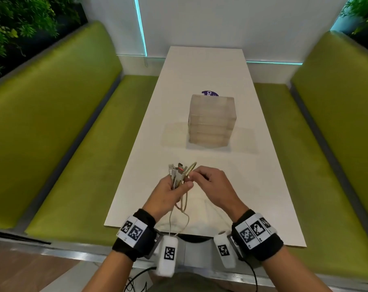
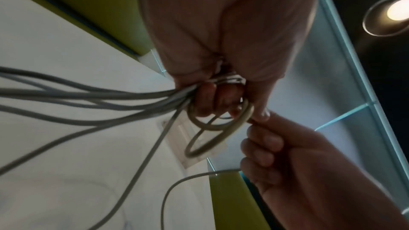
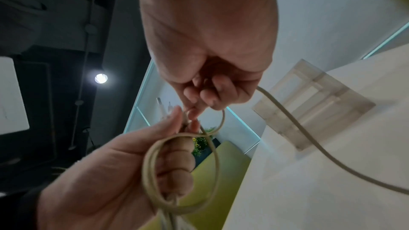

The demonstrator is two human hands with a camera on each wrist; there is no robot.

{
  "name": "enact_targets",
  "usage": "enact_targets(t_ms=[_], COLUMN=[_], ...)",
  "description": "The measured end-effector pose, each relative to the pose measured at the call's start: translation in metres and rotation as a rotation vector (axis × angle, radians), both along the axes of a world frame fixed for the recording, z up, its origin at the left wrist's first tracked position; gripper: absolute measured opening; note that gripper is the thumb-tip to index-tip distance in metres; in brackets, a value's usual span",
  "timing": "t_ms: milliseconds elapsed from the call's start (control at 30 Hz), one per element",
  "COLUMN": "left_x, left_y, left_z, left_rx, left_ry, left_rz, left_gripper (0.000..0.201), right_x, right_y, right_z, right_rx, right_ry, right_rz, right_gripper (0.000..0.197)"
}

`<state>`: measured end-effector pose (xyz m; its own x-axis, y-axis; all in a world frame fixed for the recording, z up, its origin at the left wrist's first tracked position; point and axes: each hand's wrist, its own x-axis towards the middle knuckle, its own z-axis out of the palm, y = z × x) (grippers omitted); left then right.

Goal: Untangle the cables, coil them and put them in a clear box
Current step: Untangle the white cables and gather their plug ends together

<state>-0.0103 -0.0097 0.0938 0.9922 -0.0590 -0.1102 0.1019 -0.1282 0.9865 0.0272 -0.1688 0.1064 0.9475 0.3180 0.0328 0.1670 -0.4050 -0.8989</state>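
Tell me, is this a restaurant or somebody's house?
Probably a cafe or office lounge booth, not a house: two long green benches face each other across a narrow white table, with plant walls behind and glowing light strips on the wall.

The head view looks forward and down from above the near end of a long white table (image 1: 210, 66), taking in both hands, the clear box (image 1: 212, 121) farther along and green benches (image 1: 58, 114) on either side. The left wrist view sits very close under the left hand (image 2: 223, 38), looking up along the palm toward a ceiling lamp (image 2: 398, 10). The right wrist view sits equally close under the right hand (image 3: 210, 41), facing up and outward. Both wrist views share the cables (image 2: 92, 97) where the two hands meet, each showing the opposite hand, and both catch the clear box on the table, as the head view does.
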Motion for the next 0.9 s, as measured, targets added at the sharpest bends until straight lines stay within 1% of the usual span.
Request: enact_targets(t_ms=[100, 233, 333, 467, 533, 567, 633, 700, 733, 767, 833, 900], left_x=[0.002, -0.001, -0.004, -0.005, -0.004, -0.003, 0.002, 0.008, 0.010, 0.010, 0.009, 0.004], left_y=[0.002, 0.007, 0.006, 0.008, 0.010, 0.013, 0.026, 0.046, 0.055, 0.060, 0.057, 0.039], left_z=[-0.003, -0.003, 0.000, 0.002, 0.003, 0.004, 0.004, 0.004, 0.003, 0.002, -0.001, -0.001], left_rx=[0.055, 0.018, -0.017, 0.060, 0.102, 0.110, 0.064, -0.041, -0.076, -0.086, -0.055, -0.039], left_ry=[-0.055, -0.079, -0.097, -0.117, -0.118, -0.112, -0.071, -0.052, -0.057, -0.062, -0.039, -0.005], left_rz=[0.066, 0.103, 0.166, 0.039, 0.050, 0.090, 0.268, 0.475, 0.534, 0.556, 0.496, 0.347], left_gripper=[0.018, 0.013, 0.016, 0.016, 0.018, 0.019, 0.022, 0.020, 0.018, 0.016, 0.016, 0.019], right_x=[-0.003, -0.002, 0.001, 0.000, -0.001, -0.001, 0.003, 0.005, 0.004, 0.003, -0.002, -0.009], right_y=[0.000, -0.004, -0.006, -0.004, -0.004, -0.006, -0.017, -0.032, -0.038, -0.041, -0.038, -0.026], right_z=[0.009, 0.014, 0.015, 0.014, 0.013, 0.011, 0.005, -0.003, -0.008, -0.011, -0.016, -0.016], right_rx=[0.064, 0.030, -0.018, -0.014, -0.034, -0.065, -0.130, -0.117, -0.092, -0.068, -0.026, 0.011], right_ry=[0.034, 0.062, 0.090, 0.120, 0.133, 0.150, 0.192, 0.225, 0.228, 0.221, 0.211, 0.228], right_rz=[0.014, 0.087, 0.134, 0.199, 0.221, 0.232, 0.256, 0.242, 0.226, 0.211, 0.189, 0.189], right_gripper=[0.023, 0.027, 0.027, 0.026, 0.025, 0.024, 0.026, 0.027, 0.028, 0.028, 0.028, 0.028])
